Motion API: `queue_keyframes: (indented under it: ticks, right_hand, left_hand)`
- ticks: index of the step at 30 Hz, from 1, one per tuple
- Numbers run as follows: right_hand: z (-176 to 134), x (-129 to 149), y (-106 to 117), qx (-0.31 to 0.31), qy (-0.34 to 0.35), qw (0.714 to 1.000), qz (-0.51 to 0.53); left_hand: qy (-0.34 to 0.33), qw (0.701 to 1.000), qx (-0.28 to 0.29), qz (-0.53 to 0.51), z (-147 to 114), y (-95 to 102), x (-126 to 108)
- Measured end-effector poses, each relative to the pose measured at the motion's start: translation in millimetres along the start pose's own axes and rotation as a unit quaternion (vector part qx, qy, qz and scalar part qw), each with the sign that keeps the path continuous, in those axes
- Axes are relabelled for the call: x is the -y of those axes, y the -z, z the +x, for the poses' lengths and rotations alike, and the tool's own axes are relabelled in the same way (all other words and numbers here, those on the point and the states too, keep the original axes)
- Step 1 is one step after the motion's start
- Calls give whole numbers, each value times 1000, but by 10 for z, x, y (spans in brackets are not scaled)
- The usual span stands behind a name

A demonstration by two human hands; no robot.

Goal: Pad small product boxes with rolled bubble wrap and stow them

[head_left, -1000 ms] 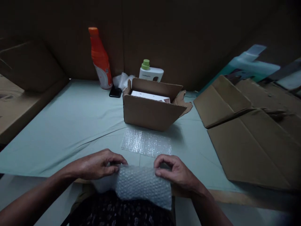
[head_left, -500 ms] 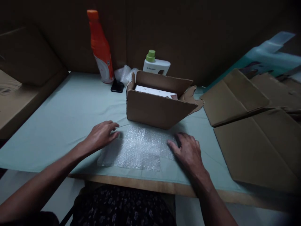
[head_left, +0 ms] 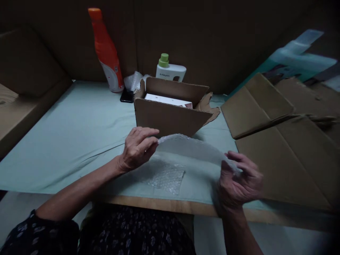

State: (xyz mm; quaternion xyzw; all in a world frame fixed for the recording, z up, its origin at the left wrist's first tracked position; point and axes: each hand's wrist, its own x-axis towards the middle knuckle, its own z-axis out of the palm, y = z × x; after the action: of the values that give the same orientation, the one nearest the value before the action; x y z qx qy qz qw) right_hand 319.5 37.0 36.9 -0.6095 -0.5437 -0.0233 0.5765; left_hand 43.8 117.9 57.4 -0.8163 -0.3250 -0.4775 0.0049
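Note:
A clear sheet of bubble wrap (head_left: 188, 147) is raised off the table and bows upward between my hands. My left hand (head_left: 140, 147) pinches its left end, just in front of the open cardboard box (head_left: 170, 117). At the other end, my right hand (head_left: 240, 177) grips the sheet between thumb and fingers, a little blurred. Another piece of bubble wrap (head_left: 167, 179) lies flat on the cloth below. Inside the box sits a white carton (head_left: 168, 100), only its upper part showing. A thin dark line, perhaps a cord or fold, runs left from my left hand.
Behind the box stand a white bottle with a green cap (head_left: 171, 72), an orange bottle (head_left: 106, 53), crumpled bubble wrap (head_left: 133, 81) and a black phone (head_left: 126, 95). Cardboard boxes (head_left: 287, 159) and a large teal bottle (head_left: 287, 65) are on the right. More cardboard (head_left: 32, 99) borders the left.
Both hands have closed on the upper bubble wrap sheet and lifted it off the table. My left hand moved right; my right hand moved right and nearer. The view has shifted slightly.

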Motion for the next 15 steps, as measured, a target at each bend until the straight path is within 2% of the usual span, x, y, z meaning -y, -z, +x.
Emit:
queue_keyframes:
  ticks: [1,3,4,6,8,10,12,15]
  right_hand:
    - [17,48,51,-34,15,999,13]
    - [39,140,152,-60,16,998,25]
    - [42,175,203,-21,-13,999,22]
    - [27,208,296,105,-72,992,10]
    - [-28,187,347,255,-88,963,-3]
    - [-124,127,329,371,-79,924,-35]
    - [-246,55,255,420,-48,902,-91]
    - [-408,-36,137,426,18,889,-167]
  left_hand:
    - [8,999,-28,-22,48,56,-87]
    - [72,996,-18,-58,117,220,-266]
    - [110,991,8,-70,126,318,-342]
    - [179,977,88,-78,76,504,-428]
    - [241,948,194,-70,-63,619,-407]
    - [299,907,293,-43,-256,629,-305]
    - [326,878,351,9,-455,553,-184]
    - [306,871,373,98,-666,382,-70]
